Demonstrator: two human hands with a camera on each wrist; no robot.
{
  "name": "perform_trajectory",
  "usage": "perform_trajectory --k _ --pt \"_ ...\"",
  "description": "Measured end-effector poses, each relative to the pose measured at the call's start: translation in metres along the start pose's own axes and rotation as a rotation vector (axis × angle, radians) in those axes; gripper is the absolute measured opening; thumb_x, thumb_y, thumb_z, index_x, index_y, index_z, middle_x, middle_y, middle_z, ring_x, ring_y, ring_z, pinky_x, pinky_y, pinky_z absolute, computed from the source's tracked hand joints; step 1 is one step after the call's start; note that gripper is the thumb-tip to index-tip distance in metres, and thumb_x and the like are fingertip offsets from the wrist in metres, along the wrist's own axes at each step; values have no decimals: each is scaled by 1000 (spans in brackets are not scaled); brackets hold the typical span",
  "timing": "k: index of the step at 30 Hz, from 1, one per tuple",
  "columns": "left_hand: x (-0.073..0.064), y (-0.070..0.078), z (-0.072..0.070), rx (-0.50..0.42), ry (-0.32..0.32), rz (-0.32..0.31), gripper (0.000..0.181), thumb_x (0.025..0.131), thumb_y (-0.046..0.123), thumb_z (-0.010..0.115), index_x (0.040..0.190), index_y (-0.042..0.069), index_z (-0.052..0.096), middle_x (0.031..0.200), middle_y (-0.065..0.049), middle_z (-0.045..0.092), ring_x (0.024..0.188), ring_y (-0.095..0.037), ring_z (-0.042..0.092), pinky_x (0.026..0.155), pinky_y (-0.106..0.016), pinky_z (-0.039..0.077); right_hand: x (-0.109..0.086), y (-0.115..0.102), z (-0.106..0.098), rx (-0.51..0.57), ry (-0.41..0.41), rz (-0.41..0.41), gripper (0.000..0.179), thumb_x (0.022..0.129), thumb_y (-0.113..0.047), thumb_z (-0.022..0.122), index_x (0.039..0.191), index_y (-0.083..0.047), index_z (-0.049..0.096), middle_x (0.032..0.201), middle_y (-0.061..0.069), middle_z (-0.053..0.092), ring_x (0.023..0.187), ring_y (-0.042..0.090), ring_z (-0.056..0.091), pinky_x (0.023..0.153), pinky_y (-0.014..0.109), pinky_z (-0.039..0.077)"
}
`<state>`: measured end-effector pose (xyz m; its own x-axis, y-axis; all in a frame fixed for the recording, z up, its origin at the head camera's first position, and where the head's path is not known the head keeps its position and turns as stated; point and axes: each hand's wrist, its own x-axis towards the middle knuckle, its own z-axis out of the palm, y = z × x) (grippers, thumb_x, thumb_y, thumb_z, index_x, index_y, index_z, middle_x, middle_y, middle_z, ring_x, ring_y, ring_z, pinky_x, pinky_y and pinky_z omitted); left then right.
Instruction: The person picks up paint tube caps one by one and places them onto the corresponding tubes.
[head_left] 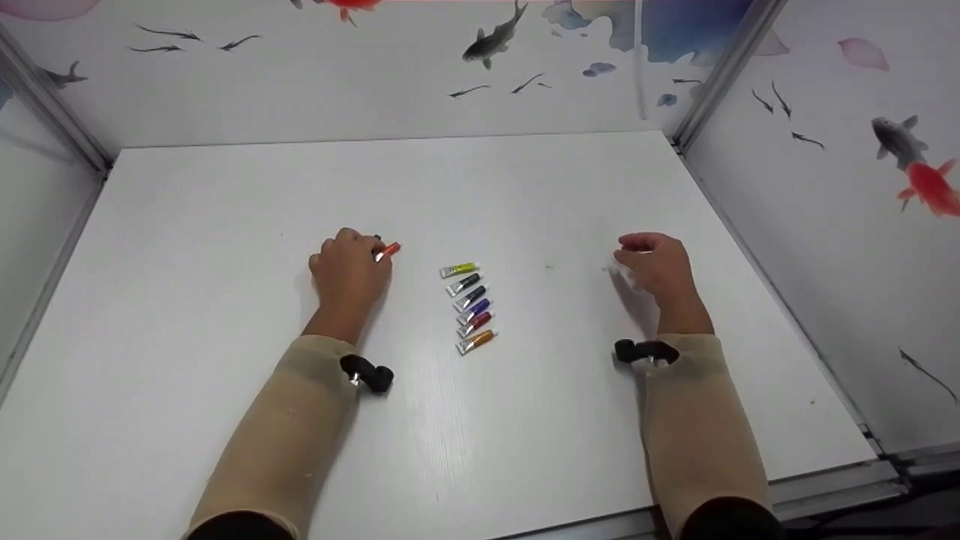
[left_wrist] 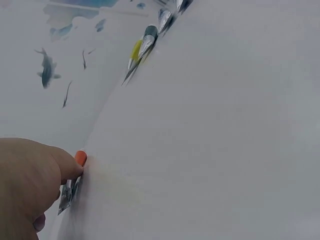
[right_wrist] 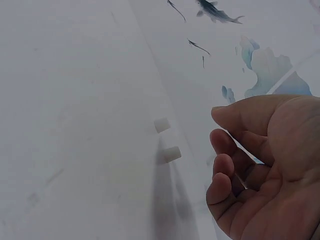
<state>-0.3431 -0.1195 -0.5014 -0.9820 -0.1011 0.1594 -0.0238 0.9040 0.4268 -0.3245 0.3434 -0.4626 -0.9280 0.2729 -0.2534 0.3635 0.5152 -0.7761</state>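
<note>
My left hand (head_left: 349,270) is on the left of the table, pinching a small orange paint tube (head_left: 388,251). In the left wrist view the tube's orange part (left_wrist: 80,158) shows past the thumb, and its silver crimped end (left_wrist: 65,201) sticks out below. A dark spot beside the fingers is too small to identify. To the right, my right hand (head_left: 656,266) hovers over the table with loosely curled fingers and nothing visible in them. Two small whitish pieces, an upper piece (right_wrist: 162,125) and a lower piece (right_wrist: 171,154), lie on the table near its fingertips.
Several paint tubes lie in a column between the hands, from a yellow-green tube (head_left: 460,270) at the far end, through dark, purple and red ones, to an amber tube (head_left: 477,342) nearest me. Patterned walls (head_left: 375,97) enclose the white table (head_left: 225,195) at the back and sides.
</note>
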Motion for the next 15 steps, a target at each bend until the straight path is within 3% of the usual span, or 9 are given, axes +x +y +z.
perform_trajectory --k 7,15 --pt "0 1 0 1 14 7 26 100 28 71 123 17 78 126 -12 68 116 -36 61 96 -54 46 0 1 0 -68 -69 63 46 102 -30 70 144 -13 63 149 15 61 129 30 60 105 42 52" --pt "1 5 0 -51 50 21 26 98 28 71 121 18 80 121 -7 78 109 -33 66 94 -52 45 -2 2 0 -127 -103 59 45 100 -26 69 142 -11 65 144 16 61 119 27 59 94 37 53"
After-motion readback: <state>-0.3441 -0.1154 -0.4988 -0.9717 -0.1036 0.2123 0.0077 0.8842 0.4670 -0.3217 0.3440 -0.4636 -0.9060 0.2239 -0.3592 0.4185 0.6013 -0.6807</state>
